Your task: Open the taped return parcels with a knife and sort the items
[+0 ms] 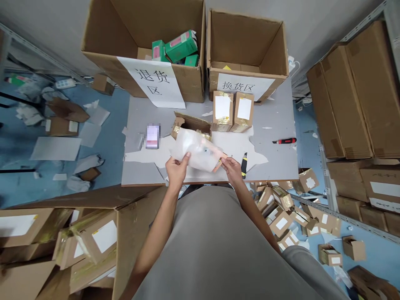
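Note:
Between my two hands, above the table's front part, is a white translucent foam wrap (190, 146) with an orange-pink box (214, 149) partly showing at its right end. My left hand (177, 168) pinches the wrap's left lower edge with the thumb on top. At the other end, my right hand (231, 168) grips the corner of the orange-pink box. Just behind the wrap lies an opened small cardboard carton (192, 121), partly covered by it. A yellow-and-black utility knife (244, 165) rests close to my right hand.
Two large cardboard boxes (103, 62) (215, 71) with paper signs stand at the back; the left one contains green boxes (181, 46). Two small taped cartons (223, 110) (243, 111), a phone (153, 136) and a red-and-black knife (284, 141) are on the table (275, 166). Cartons fill both sides.

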Demonstrator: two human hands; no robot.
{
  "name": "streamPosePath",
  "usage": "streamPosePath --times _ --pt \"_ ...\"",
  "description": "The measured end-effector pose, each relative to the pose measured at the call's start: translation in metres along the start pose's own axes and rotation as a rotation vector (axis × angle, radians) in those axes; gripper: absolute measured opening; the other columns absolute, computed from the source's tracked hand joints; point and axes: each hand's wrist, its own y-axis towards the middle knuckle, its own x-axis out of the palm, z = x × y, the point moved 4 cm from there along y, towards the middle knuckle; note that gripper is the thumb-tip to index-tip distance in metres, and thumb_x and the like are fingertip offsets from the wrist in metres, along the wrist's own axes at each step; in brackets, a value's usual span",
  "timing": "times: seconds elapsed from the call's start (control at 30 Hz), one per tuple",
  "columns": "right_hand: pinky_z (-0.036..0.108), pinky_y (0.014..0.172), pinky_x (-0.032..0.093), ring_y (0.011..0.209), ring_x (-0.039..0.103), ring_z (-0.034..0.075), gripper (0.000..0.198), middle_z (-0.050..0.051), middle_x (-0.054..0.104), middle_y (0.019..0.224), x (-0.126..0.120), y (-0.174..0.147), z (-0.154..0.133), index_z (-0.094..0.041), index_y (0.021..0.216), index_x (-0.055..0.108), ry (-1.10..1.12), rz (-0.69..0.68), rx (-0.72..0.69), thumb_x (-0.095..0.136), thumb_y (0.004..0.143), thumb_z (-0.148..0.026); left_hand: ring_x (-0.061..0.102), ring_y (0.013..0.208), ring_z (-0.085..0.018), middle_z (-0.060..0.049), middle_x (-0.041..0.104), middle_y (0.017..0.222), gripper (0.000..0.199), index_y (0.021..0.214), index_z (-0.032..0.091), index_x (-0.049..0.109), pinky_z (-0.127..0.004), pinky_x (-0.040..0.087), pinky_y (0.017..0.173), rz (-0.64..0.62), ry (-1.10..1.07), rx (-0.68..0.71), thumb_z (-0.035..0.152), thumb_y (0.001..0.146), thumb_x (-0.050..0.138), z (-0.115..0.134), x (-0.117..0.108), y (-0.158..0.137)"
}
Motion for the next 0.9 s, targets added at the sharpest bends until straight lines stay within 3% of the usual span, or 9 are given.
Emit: streamPosePath --times 0.13,0.23,0.37,0.43,0.53,0.67,0.77,0.83,0.9 --pt "0.042 0.1 0.069 0.112 0.083 0.028 0.059 0.008 0.089 0.107 -0.023 0.008 -0.001 -0.024 0.085 0.077 -0.093 0.042 0.006 0.106 0.058 -0.067 0.08 0.103 -0.027 -0.017 0.084 0.115 0.07 0.11 0.013 0.078 -0.036 0.065 0.088 0.139 -0.147 -0.009 0.072 0.076 0.091 -0.001 -0.02 0.023" --pt "0.045 0.099 0.07 0.107 0.083 0.029 0.064 0.01 0.088 0.103 -0.05 0.021 -0.001 -0.022 0.086 0.076 -0.35 0.132 0.023 0.101 0.06 -0.074 0.08 0.114 -0.029 -0.02 0.082 0.128 0.075 0.118 0.014 0.075 -0.038 0.066 0.096 0.179 -0.209 0.004 0.07 0.072 0.095 -0.002 -0.034 0.042" --pt "0.049 0.093 0.069 0.101 0.082 0.032 0.056 0.012 0.085 0.09 -0.079 0.038 -0.004 -0.02 0.08 0.073 -0.622 0.245 0.064 0.095 0.067 -0.07 0.079 0.121 -0.031 -0.018 0.083 0.121 0.075 0.117 0.015 0.074 -0.042 0.064 0.105 0.142 -0.193 0.003 0.068 0.069 0.098 -0.005 -0.042 0.052" --pt "0.049 0.097 0.067 0.113 0.079 0.036 0.051 0.017 0.086 0.105 -0.082 0.041 -0.012 -0.019 0.087 0.077 -0.697 0.302 0.05 0.094 0.07 -0.064 0.078 0.12 -0.033 -0.018 0.084 0.116 0.073 0.114 0.014 0.075 -0.042 0.064 0.104 0.077 -0.147 -0.002 0.068 0.069 0.097 -0.005 -0.039 0.051" --pt "0.045 0.101 0.066 0.121 0.075 0.033 0.062 0.021 0.076 0.145 -0.059 0.036 -0.034 -0.018 0.123 0.081 -0.785 0.241 -0.111 0.09 0.078 -0.06 0.079 0.11 -0.033 -0.018 0.084 0.113 0.074 0.11 0.013 0.077 -0.041 0.064 0.095 -0.064 -0.069 -0.039 0.07 0.067 0.097 -0.005 -0.025 0.045" --pt "0.036 0.084 0.068 0.097 0.078 0.02 0.093 0.014 0.053 0.176 0.02 0.013 -0.06 -0.035 0.171 0.055 -0.76 -0.237 -0.381 0.091 0.088 -0.056 0.078 0.098 -0.03 -0.015 0.085 0.107 0.068 0.104 0.014 0.078 -0.039 0.062 0.085 -0.293 0.002 -0.022 0.07 0.069 0.094 -0.002 0.009 0.034" --pt "0.036 0.091 0.068 0.094 0.075 0.017 0.086 0.008 0.061 0.163 0.067 0.001 -0.069 -0.043 0.173 0.053 -0.907 -0.441 -0.523 0.09 0.095 -0.045 0.074 0.088 -0.026 -0.009 0.082 0.095 0.054 0.099 0.016 0.077 -0.035 0.059 0.079 -0.468 0.05 0.064 0.065 0.079 0.088 0.006 0.035 0.027" --pt "0.037 0.098 0.067 0.096 0.075 0.019 0.06 0.006 0.072 0.138 0.079 0.002 -0.072 -0.039 0.164 0.065 -0.976 -0.438 -0.59 0.077 0.106 -0.038 0.074 0.088 -0.025 -0.008 0.081 0.096 0.046 0.104 0.016 0.077 -0.035 0.059 0.079 -0.571 0.057 0.137 0.059 0.086 0.082 0.014 0.046 0.029" --pt "0.037 0.099 0.066 0.095 0.075 0.02 0.041 0.006 0.076 0.121 0.077 0.009 -0.078 -0.032 0.151 0.076 -0.967 -0.352 -0.635 0.066 0.112 -0.035 0.076 0.099 -0.025 -0.01 0.083 0.113 0.041 0.12 0.017 0.076 -0.036 0.061 0.087 -0.626 0.075 0.243 0.047 0.092 0.075 0.024 0.049 0.043"
